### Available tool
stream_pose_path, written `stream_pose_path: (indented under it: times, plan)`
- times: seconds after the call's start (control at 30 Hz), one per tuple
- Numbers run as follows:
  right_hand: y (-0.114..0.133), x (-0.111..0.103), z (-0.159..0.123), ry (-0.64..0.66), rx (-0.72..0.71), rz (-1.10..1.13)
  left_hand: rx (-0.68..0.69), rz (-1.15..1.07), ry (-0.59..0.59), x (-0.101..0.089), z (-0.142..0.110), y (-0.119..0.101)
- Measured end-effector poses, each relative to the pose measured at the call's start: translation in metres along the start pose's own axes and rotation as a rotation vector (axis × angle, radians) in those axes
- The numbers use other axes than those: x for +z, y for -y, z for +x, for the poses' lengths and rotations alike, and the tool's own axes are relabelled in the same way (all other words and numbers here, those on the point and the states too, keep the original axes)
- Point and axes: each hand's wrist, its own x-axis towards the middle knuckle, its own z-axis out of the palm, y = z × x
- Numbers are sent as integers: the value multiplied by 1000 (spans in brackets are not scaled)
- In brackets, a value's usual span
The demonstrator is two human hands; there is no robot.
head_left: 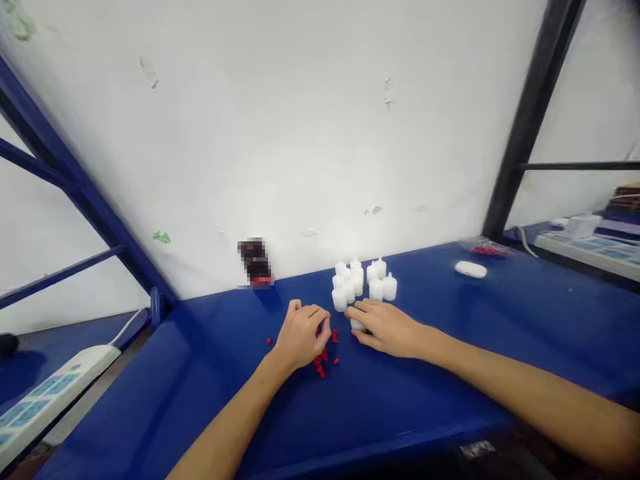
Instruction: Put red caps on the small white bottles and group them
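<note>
Near white bottles (pixel 351 283), right hand (pixel 383 327) grips one; left hand (pixel 303 335) above red pieces (pixel 321 364).

A blue, smooth-looking counter (pixel 200 387) carries a cluster of small white bottles (pixel 358 283) with narrow tips, standing upright near its back edge. Nearer the front than the cluster, one more white piece (pixel 357 325) shows partly under the right hand (pixel 383 325). In front of the cluster and to its left, small red pieces (pixel 321 371) lie loosely scattered, with a lone red bit (pixel 269 341) farther left. Well to the right of the cluster lies a white rounded oblong (pixel 471 269); behind that oblong, a clear bag (pixel 484 248) with red contents rests near the wall.
</note>
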Motion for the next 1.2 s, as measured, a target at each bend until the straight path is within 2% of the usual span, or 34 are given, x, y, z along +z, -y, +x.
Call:
stream_pose_path:
  times: [0.23,0.3,0.43,0.53,0.67,0.8,1.2]
  plan:
    - [-3,4,0,-31,-14,252,81,-60,86,-7,1,6]
    - [-5,3,2,-115,6,302,101,-57,110,-9,1,6]
    - [-18,-9,17,-378,84,318,105,-70,93,-8,4,6]
    - [-30,-25,36,-454,67,286,104,-82,85,-7,5,6]
    - [-38,-36,58,-339,-6,276,107,-89,98,-8,3,4]
    - [-34,-33,63,-232,-30,242,68,-92,53,-10,2,-1]
    - [-20,-29,58,-149,3,128,30,-120,44,-9,2,2]
